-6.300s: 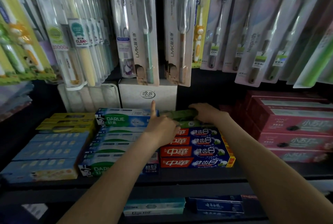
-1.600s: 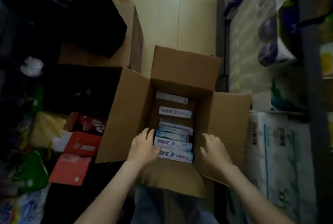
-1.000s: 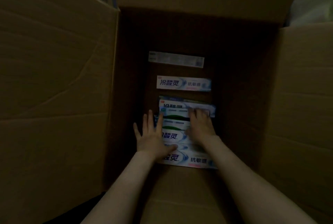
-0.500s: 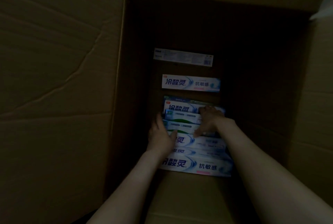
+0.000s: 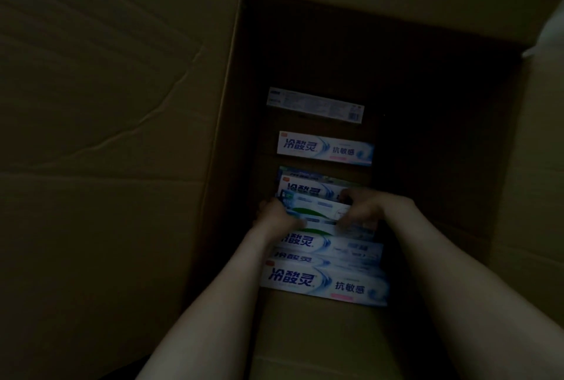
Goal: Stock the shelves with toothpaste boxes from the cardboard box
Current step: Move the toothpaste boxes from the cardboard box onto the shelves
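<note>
One large brown cardboard box (image 5: 106, 135) fills the frame, with four open flaps. Inside it, about nine long white-and-blue toothpaste boxes (image 5: 325, 149) can be told apart. Two lie singly in the upper middle, and roughly seven overlap in a pile at the centre, where dim light blurs the count. Two in the pile are green-and-white toothpaste boxes (image 5: 314, 210). Two bare hands show, one left hand (image 5: 273, 214) and one right hand (image 5: 363, 208).

toothpaste boxes (image 5: 325, 286) marked 冷酸灵, 抗敏感
</note>
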